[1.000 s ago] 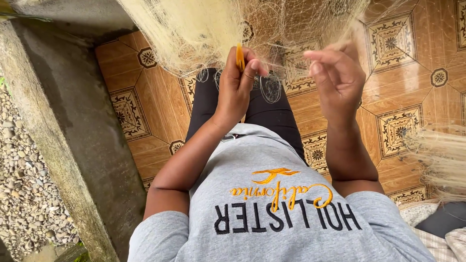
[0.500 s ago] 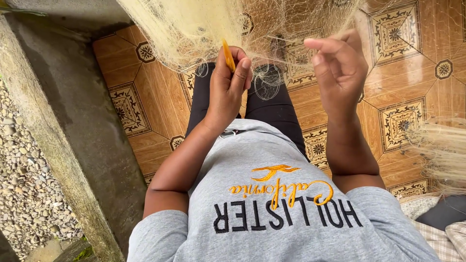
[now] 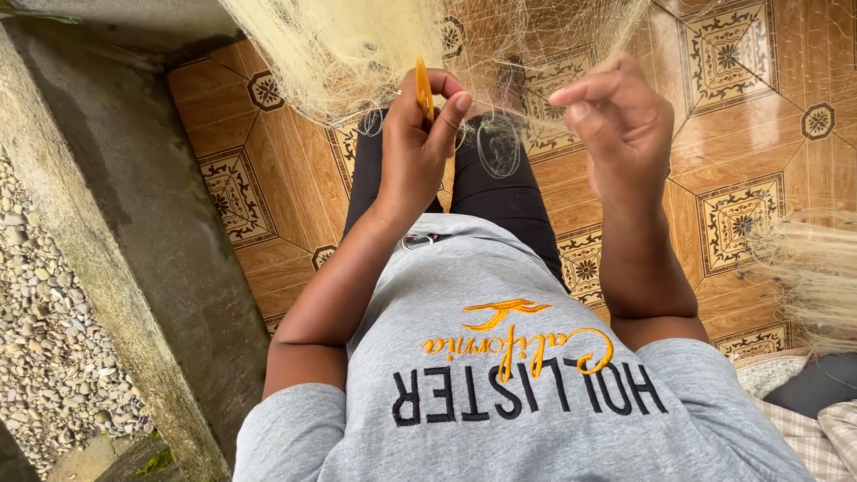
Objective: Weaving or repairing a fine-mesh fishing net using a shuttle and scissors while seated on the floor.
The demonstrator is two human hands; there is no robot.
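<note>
Two hands work a pale fishing net [image 3: 357, 45]: left hand [image 3: 420, 143] pinches an orange netting needle [image 3: 422, 87]; right hand [image 3: 625, 125] (fingers curled on fine mesh) risks snagging, tangling strands.

Net [image 3: 357, 45] above tiled floor [image 3: 741, 134], concrete ledge [image 3: 134, 223] left, gravel [image 3: 45, 357] beyond.
</note>
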